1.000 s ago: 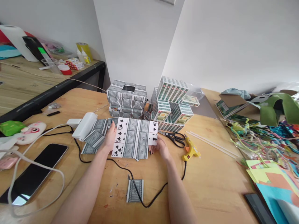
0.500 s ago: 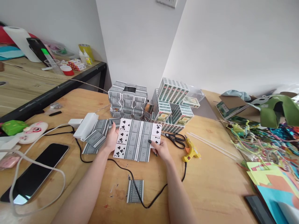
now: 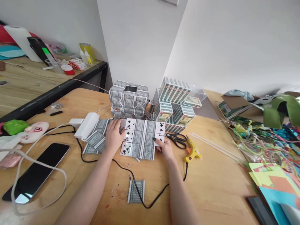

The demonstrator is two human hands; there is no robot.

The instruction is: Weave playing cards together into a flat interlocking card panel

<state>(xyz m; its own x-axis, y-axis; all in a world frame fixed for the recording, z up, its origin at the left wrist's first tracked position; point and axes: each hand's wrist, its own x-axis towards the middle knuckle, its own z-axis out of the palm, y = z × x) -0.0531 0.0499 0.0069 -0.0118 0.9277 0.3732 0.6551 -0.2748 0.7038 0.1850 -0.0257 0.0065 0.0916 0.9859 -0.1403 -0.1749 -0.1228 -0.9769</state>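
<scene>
A flat panel of joined playing cards (image 3: 138, 139) shows grey patterned backs in the middle and club faces along both sides. My right hand (image 3: 164, 148) grips its right edge, thumb on top. Just left of the panel, my left hand (image 3: 114, 134) is over the pile of grey-backed card pieces (image 3: 96, 141); its fingers reach forward and what lies beneath them is hidden. Behind stands a block-like structure of folded cards (image 3: 128, 98) with a square opening on top. A small card piece (image 3: 136, 191) lies near the front, under a black cable.
Stacked card boxes (image 3: 174, 100) stand at the back right. Black scissors (image 3: 177, 140) and a yellow glue gun (image 3: 193, 151) lie right of my right hand. A phone (image 3: 37, 172), a white power adapter (image 3: 87, 126) and cables are at the left. Craft scraps (image 3: 253, 140) lie far right.
My left hand has left the panel's left edge and moved onto the pile. The panel has shifted slightly right with my right hand.
</scene>
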